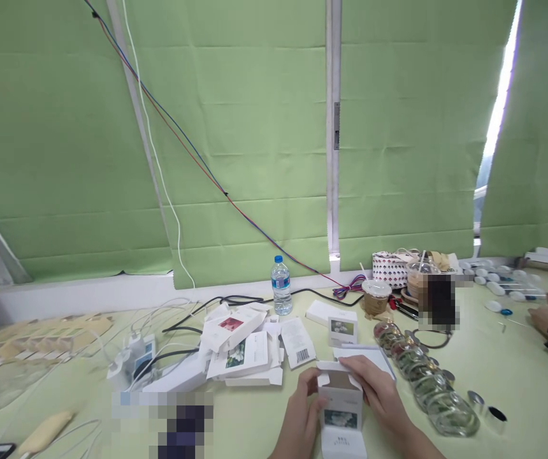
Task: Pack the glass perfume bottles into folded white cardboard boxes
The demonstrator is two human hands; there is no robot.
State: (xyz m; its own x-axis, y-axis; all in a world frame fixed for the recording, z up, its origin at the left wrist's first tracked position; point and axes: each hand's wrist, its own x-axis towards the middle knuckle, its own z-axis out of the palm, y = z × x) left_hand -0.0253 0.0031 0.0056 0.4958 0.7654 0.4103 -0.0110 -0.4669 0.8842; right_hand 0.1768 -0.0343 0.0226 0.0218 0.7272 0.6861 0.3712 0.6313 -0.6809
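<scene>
left hand (300, 411) and right hand (383, 394) both grip a small white carton (342, 400) in the head view, fingers curled around its sides, above the near part of a pale green tabletop (245, 424); the carton is smooth card, boxy, its upper flaps open and a dark floral picture on its face. the plain tabletop runs back to a white ledge (111, 295) beneath matte green blinds (255, 127) with horizontal creases. left of the hands, flat printed boxes (257, 354) lie in a loose heap; right, rounded clear glass vessels (452, 411) form a slanting row. behind, a clear plastic water bottle (281, 294) stands upright.
</scene>
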